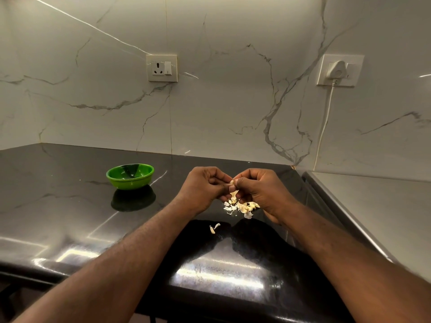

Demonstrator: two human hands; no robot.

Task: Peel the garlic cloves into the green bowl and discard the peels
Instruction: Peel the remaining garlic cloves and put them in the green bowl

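Both hands meet over the dark worktop (70, 206): left hand (205, 186) and right hand (261, 190) pinch one garlic clove (232, 182), fingers clamped on it. Peels (240, 207) pile beneath. The green bowl (130, 176) waits at nine o'clock, well apart; a slippery clove could drop among the peels.

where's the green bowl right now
In the head view, the small glossy green bowl sits on the black countertop, left of the left hand, apart from it.
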